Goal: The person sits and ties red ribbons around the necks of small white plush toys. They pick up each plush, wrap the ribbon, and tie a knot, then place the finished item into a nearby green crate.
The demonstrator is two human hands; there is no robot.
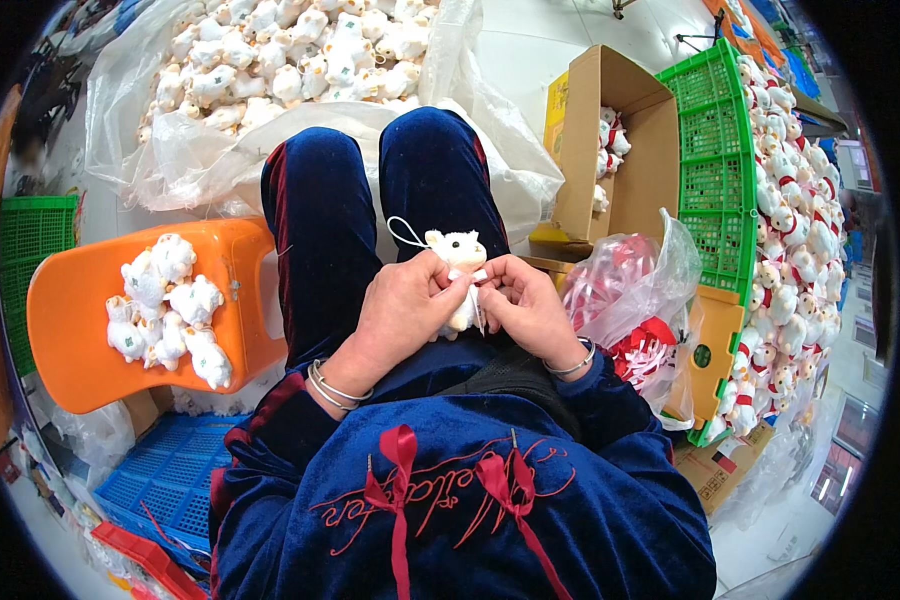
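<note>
A small white plush animal (pixel 458 246) with dark eyes and a white hanging loop stands upright in front of my lap. A narrow white ribbon (pixel 467 274) crosses its neck. My left hand (pixel 402 302) is closed at the toy's neck, thumb and finger pinching one side of the ribbon. From the other side my right hand (pixel 527 307) pinches the ribbon too, its fingertips close to those of the left. Between the two hands the toy's lower body shows, partly covered by fingers.
To my left, several plush toys (pixel 166 318) lie on an orange stool (pixel 65 335). A plastic bag (pixel 120 130) of white toys lies ahead. At right are a cardboard box (pixel 640 180), a bag of red ribbon pieces (pixel 635 290) and a green crate (pixel 710 170) beside many red-scarfed toys (pixel 790 260).
</note>
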